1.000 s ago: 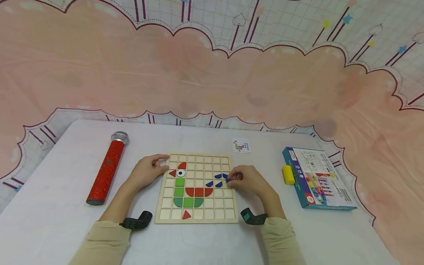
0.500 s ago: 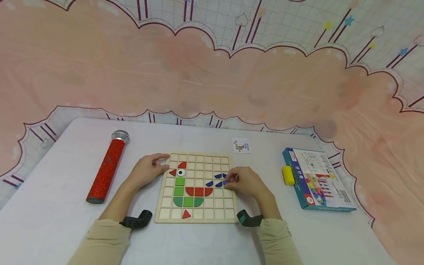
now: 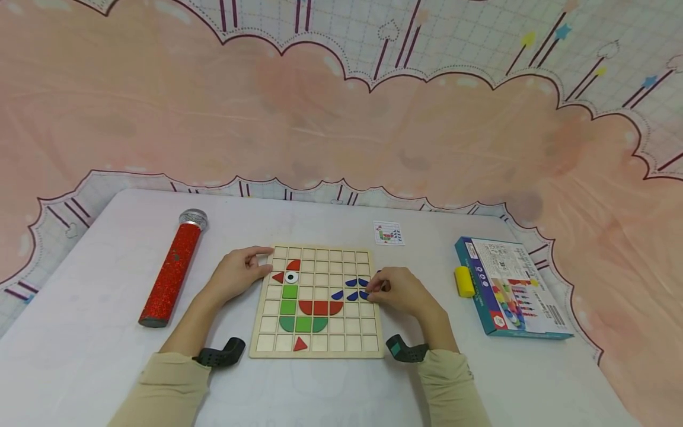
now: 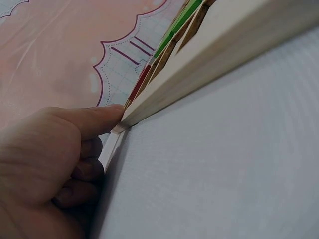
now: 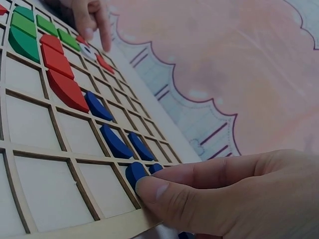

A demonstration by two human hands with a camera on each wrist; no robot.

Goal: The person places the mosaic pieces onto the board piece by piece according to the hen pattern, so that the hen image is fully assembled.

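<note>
In the head view, a wooden grid board point(image 3: 347, 350) holds red, green and blue pieces in a bird-like figure. My left hand point(image 3: 240, 273) rests at its upper left edge, thumb and forefinger against the frame. At the right edge, my right hand point(image 3: 402, 290) has thumb and forefinger on a blue curved piece point(image 5: 133, 174) lying in a cell. Another blue piece point(image 5: 186, 235) shows beneath that hand, partly hidden by its fingers. Several blue pieces point(image 5: 115, 142) sit in neighbouring cells. A round eye piece point(image 3: 291, 277) and a red triangle point(image 3: 300, 344) are also on the board.
A small picture card point(image 3: 389, 233) lies behind the board. On the left is a red glittery microphone point(image 3: 173, 273). To the right stand a yellow cylinder point(image 3: 464, 281) and a flat game box point(image 3: 523, 287). A white cloth point(image 3: 320, 391) covers the table.
My right hand moved left over the rightmost column, then slid slightly back right. The blue piece that was between its fingertips now lies in a cell. My left hand stays put.
</note>
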